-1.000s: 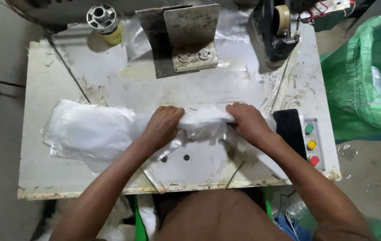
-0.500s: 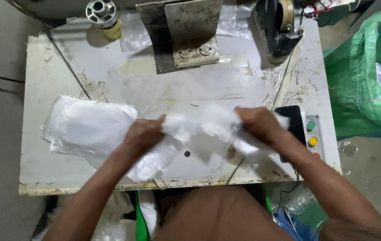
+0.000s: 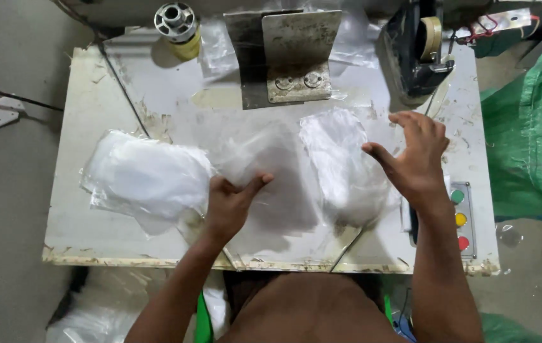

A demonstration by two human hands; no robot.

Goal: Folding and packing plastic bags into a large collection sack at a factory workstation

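Observation:
My left hand [image 3: 230,206] pinches the near corner of a clear plastic bag [image 3: 264,159] that lies spread and blurred across the middle of the white worktable [image 3: 103,95]. A white, filled clear packet [image 3: 341,162] rests flat on the table to the right of it. Above that packet's right edge hovers my right hand [image 3: 414,159], fingers spread, holding nothing. A stack of flat clear bags [image 3: 147,178] lies just left of my left hand.
A metal bracket plate [image 3: 290,57] stands at the back centre, a steel spool on a yellow base [image 3: 179,22] at back left, a tape dispenser [image 3: 420,47] at back right. Coloured buttons [image 3: 458,219] sit on the right edge. A green sack [image 3: 531,140] hangs beside the table.
Both hands were bunched together on the white bundle; now they have parted. The packet lies flat, my right hand has let go and lifted, and my left holds a clear bag.

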